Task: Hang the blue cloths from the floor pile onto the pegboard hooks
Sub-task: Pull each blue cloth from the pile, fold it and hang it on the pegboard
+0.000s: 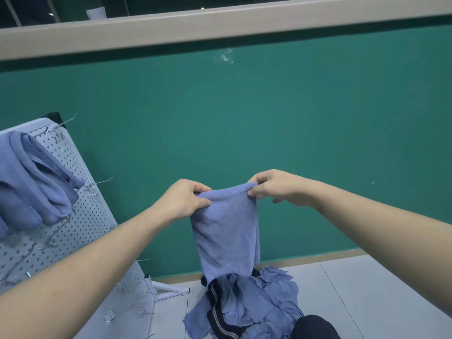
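Note:
A blue cloth (227, 231) hangs in the air in front of the green wall, stretched along its top edge between both hands. My left hand (183, 199) pinches its left top corner and my right hand (276, 187) pinches its right top corner. Below it, on the floor, lies the pile of blue cloths (264, 299) mixed with a dark striped garment (217, 311). At the left stands the white pegboard (80, 216) with metal hooks (100, 183); one blue cloth (31, 182) hangs on it near the top.
A green wall (244, 118) with a pale ledge (195, 23) above fills the background. The pegboard's white foot (168, 289) juts onto the tiled floor (367, 289). A dark rounded shape (315, 326), perhaps my knee, shows at the bottom edge.

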Available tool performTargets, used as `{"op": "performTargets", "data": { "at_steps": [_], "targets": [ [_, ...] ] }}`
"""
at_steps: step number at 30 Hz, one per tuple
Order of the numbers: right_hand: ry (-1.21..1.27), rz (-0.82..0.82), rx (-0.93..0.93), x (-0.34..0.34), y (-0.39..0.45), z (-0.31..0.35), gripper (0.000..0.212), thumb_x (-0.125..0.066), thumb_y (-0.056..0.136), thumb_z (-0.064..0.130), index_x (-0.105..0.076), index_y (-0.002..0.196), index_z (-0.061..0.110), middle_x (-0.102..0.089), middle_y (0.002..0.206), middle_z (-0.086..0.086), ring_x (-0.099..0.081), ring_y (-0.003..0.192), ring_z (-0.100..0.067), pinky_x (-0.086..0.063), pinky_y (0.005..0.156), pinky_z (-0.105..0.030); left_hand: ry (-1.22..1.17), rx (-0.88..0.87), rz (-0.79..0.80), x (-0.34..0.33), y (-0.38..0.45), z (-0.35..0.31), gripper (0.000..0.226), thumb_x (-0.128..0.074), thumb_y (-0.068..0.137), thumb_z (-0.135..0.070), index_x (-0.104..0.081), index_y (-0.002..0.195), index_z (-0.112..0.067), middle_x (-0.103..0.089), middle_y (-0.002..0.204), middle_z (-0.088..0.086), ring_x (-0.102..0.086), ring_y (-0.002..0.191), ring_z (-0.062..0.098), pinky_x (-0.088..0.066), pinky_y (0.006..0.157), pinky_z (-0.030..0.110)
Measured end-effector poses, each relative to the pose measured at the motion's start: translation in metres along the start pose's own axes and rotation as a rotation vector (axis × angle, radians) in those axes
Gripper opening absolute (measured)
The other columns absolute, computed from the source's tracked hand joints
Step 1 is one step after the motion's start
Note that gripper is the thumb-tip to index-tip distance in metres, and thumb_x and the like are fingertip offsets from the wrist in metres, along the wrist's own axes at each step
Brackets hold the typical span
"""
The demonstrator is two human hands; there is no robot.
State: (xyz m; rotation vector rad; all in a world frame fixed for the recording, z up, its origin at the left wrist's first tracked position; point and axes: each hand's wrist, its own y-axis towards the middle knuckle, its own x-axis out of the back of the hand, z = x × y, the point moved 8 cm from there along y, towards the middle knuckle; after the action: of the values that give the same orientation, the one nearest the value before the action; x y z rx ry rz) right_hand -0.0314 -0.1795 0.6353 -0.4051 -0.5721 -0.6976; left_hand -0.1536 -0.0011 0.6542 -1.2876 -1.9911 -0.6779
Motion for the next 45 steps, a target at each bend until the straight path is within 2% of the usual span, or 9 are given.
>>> {"op": "performTargets", "data": {
  "at_steps": [4,9,13,18,23,29,34,39,45],
  "targets": [
    [0.189,-0.022,0.037,0.001,0.001,0.003,0.015,-0.053,0.097,0.023,-0.067,0.102,0.023,-0.073,0.094,0.015,-0.068,0.098,-0.007,-0.044,0.098,-0.043,-0.170,-0.009,-0.018,0.005,0.003,0.002,0.005,-0.076,0.086,-0.022,-0.079,0.084,-0.026,-0.076,0.083,-0.014,-0.067,0.083,0.005,-0.051,0.075,0.021],
    [0.361,-0.123,0.136,0.004,0.002,0.012,0.013,-0.048,0.103,0.022,-0.060,0.108,0.019,-0.067,0.072,0.017,-0.062,0.072,-0.003,-0.056,0.084,-0.033,-0.267,-0.062,-0.089,0.008,0.003,-0.002,0.002,-0.072,0.090,-0.028,-0.074,0.089,-0.028,-0.075,0.087,-0.013,-0.066,0.079,0.004,-0.052,0.076,0.022],
    [0.381,-0.186,0.171,0.005,0.002,0.017,0.019,-0.046,0.105,0.026,-0.061,0.109,0.015,-0.066,0.086,0.007,-0.061,0.075,-0.007,-0.059,0.090,-0.039,-0.334,-0.073,-0.173,0.010,-0.001,0.000,0.004,-0.070,0.092,-0.030,-0.072,0.090,-0.027,-0.073,0.090,-0.015,-0.066,0.080,0.002,-0.050,0.074,0.020],
    [0.297,-0.303,0.077,-0.007,0.005,0.003,0.019,-0.037,0.104,0.038,-0.051,0.111,0.028,-0.068,0.103,0.002,-0.059,0.085,-0.015,-0.051,0.083,-0.037,-0.433,-0.035,-0.168,-0.004,-0.004,-0.004,0.007,-0.065,0.094,-0.025,-0.068,0.092,-0.020,-0.073,0.087,-0.008,-0.065,0.071,0.007,-0.053,0.062,0.023],
    [0.693,0.027,0.058,-0.049,0.005,0.010,0.033,-0.057,0.098,0.036,-0.068,0.116,0.011,-0.075,0.112,-0.001,-0.072,0.103,-0.019,-0.055,0.090,-0.034,-0.573,0.164,-0.108,-0.021,-0.001,0.004,0.011,-0.064,0.095,-0.025,-0.062,0.089,-0.016,-0.066,0.068,-0.004,-0.058,0.052,0.010,-0.049,0.048,0.023],
    [0.522,-0.173,0.030,-0.037,0.008,-0.003,0.030,-0.082,0.080,0.018,-0.059,0.099,0.016,-0.073,0.100,-0.003,-0.070,0.087,-0.018,-0.058,0.079,-0.037,-0.569,0.177,-0.086,-0.017,0.003,0.010,0.013,-0.069,0.091,-0.026,-0.062,0.084,-0.017,-0.067,0.073,-0.002,-0.061,0.061,0.013,-0.051,0.051,0.025],
    [0.412,-0.350,0.056,-0.021,0.007,0.002,0.025,-0.076,0.080,0.023,-0.053,0.087,0.020,-0.065,0.084,0.003,-0.060,0.074,-0.015,-0.047,0.063,-0.029,-0.606,0.194,-0.086,-0.018,0.003,0.016,0.024,-0.078,0.084,-0.026,-0.055,0.082,-0.016,-0.062,0.067,-0.001,-0.057,0.056,0.015,-0.053,0.053,0.027],
    [0.122,-0.474,0.074,-0.024,0.005,0.013,0.022,-0.064,0.079,0.029,-0.042,0.079,0.026,-0.059,0.074,0.010,-0.053,0.068,-0.017,-0.044,0.066,-0.036,-0.570,0.164,-0.130,-0.029,0.004,0.002,0.022,-0.069,0.086,-0.022,-0.051,0.075,-0.016,-0.056,0.070,0.003,-0.054,0.058,0.018,-0.050,0.059,0.028],
    [0.130,-0.513,0.097,-0.019,0.001,0.018,0.024,-0.064,0.082,0.032,-0.041,0.079,0.027,-0.055,0.072,0.012,-0.049,0.067,-0.015,-0.040,0.064,-0.033,-0.551,0.167,-0.202,-0.029,0.010,-0.007,0.017,-0.059,0.085,-0.018,-0.044,0.077,-0.017,-0.048,0.073,0.005,-0.044,0.065,0.021,-0.045,0.060,0.032]
  ]
}}
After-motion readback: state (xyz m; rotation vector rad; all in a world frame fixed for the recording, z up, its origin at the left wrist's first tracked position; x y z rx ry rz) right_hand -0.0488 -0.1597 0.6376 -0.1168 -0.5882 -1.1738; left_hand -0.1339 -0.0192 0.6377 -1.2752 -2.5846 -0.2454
